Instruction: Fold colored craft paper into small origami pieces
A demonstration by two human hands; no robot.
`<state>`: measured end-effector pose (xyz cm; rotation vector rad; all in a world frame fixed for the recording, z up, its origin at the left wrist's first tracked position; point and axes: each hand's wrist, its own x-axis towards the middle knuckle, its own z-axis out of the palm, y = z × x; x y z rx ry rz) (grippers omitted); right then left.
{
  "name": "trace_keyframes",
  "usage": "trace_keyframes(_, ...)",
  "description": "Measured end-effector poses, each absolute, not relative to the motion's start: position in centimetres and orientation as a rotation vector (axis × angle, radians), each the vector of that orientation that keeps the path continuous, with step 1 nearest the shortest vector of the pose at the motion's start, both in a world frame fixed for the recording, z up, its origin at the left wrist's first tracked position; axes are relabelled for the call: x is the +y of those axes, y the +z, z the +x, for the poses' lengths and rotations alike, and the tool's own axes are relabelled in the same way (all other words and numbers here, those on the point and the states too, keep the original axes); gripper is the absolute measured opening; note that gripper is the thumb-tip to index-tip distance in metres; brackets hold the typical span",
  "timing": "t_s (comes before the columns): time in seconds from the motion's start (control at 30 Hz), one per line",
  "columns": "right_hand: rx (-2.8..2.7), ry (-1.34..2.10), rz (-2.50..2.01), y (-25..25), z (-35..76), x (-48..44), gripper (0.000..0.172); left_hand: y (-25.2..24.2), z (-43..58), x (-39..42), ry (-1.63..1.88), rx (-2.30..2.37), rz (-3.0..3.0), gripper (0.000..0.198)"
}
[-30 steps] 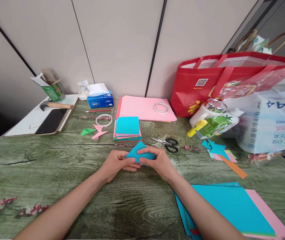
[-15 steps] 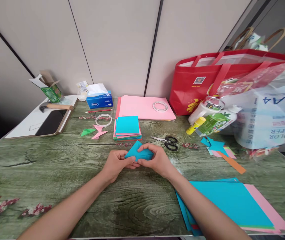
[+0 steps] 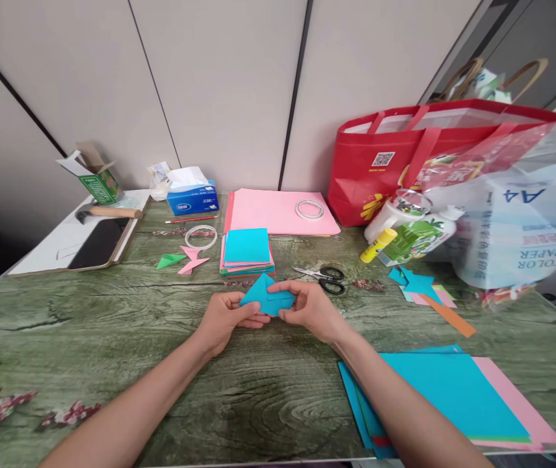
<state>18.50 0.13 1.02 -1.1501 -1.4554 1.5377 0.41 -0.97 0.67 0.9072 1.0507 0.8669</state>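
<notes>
A folded piece of blue paper is held between both hands just above the table, its pointed corner upward. My left hand pinches its left side, thumb on the front face and fingers behind. On the right side, my right hand grips the paper with its index finger lying across the upper edge and the thumb below. Just beyond stands a stack of square coloured paper, blue on top. Black-handled scissors lie to the right of the stack. Folded pink and green paper pieces lie left of it.
Large blue sheets lie at the front right under my right forearm. Paper scraps, a yellow glue stick and a red bag are at right. A tissue box and a hammer are at back left.
My right fingers have shifted right along the paper, and more of its front face with a fold line now shows. The left hand keeps its hold.
</notes>
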Motion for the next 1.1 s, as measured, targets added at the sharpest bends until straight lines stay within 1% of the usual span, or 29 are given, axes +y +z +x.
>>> trace_keyframes(0.17,-1.438,1.621,-1.012,0.9,19.0,0.2,0.046,0.6,0.1,-0.7,0.86,1.089,0.96,0.023)
trace_keyframes(0.27,-1.342,1.708,-0.896,0.7,18.9,0.4,0.049,0.5,0.0,-0.5,0.803,1.11,1.056,0.022)
trace_keyframes(0.33,-1.262,1.723,-0.895,0.5,18.6,0.4,0.053,0.5,-0.1,-0.4,0.764,1.119,1.14,0.021)
trace_keyframes(0.4,-1.234,1.704,-0.945,0.3,18.3,0.4,0.056,0.6,0.0,-0.4,0.773,1.122,1.2,0.026)
trace_keyframes(0.43,-1.242,1.68,-0.973,0.2,18.2,0.4,0.055,0.6,0.1,-0.4,0.799,1.116,1.211,0.034)
trace_keyframes(0.5,-1.267,1.612,-1.011,-0.1,17.9,0.2,0.048,0.6,0.2,-0.4,0.878,1.111,1.189,0.047)
trace_keyframes(0.53,-1.271,1.564,-1.022,-0.3,17.7,0.1,0.043,0.7,0.3,-0.4,0.914,1.118,1.168,0.047)
trace_keyframes(0.63,-1.259,1.471,-1.066,-0.7,17.3,-0.1,0.03,0.7,0.5,-0.6,0.931,1.132,1.155,0.027)
trace_keyframes(0.67,-1.266,1.45,-1.086,-0.8,17.2,-0.2,0.027,0.7,0.5,-0.6,0.909,1.12,1.176,0.023)
trace_keyframes(0.8,-1.335,1.409,-1.089,-0.9,17.0,-0.1,0.023,0.4,0.5,-0.8,0.816,1.066,1.231,0.024)
trace_keyframes(0.9,-1.342,1.327,-1.13,-0.9,17.1,0.1,0.022,0.4,0.4,-0.9,0.759,1.147,1.273,0.027)
trace_keyframes(1.03,-1.326,1.263,-1.115,-0.8,16.9,-0.1,0.022,0.6,0.4,-0.9,0.781,1.238,1.322,0.026)
trace_keyframes(1.1,-1.374,1.29,-1.073,-0.7,16.8,-0.4,0.017,0.6,0.4,-0.9,0.808,1.209,1.285,0.027)
